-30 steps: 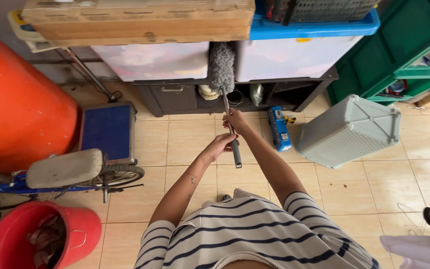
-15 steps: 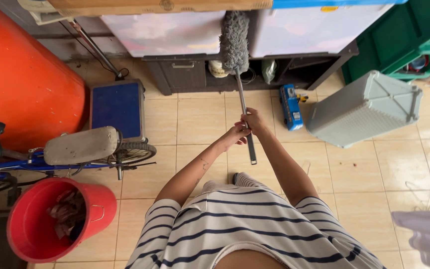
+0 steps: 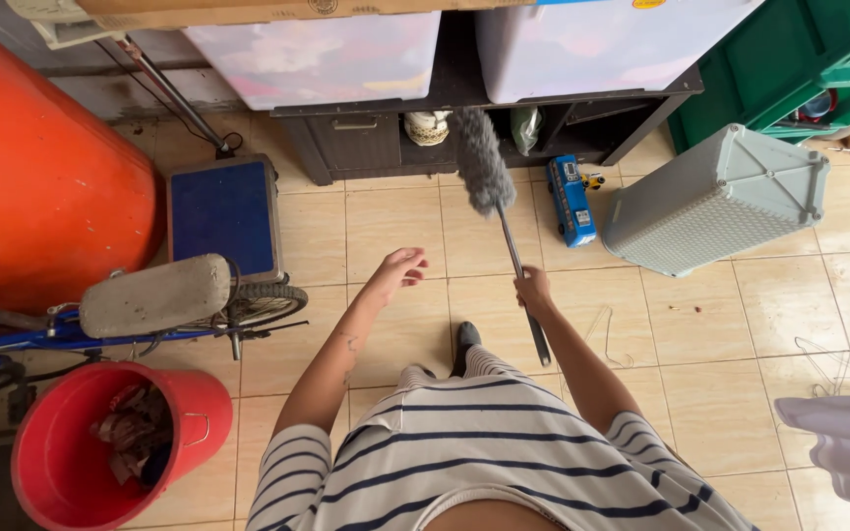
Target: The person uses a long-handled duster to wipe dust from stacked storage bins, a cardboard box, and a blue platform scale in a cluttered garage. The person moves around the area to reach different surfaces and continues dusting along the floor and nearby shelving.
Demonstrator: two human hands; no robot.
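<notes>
Our right hand [image 3: 535, 291] alone grips the duster [image 3: 484, 162], left hand [image 3: 397, 267] open & free, so w/ one-handed swing we risk clipping the toy truck [image 3: 572, 199].

bright, even daylight, soft shadows on the floor tiles [image 3: 395, 226], slight wide-angle bending at edges, mostly sharp.

Grey fluffy duster [image 3: 484, 162] on a thin dark pole, tilted, head raised over the tiled floor
</notes>
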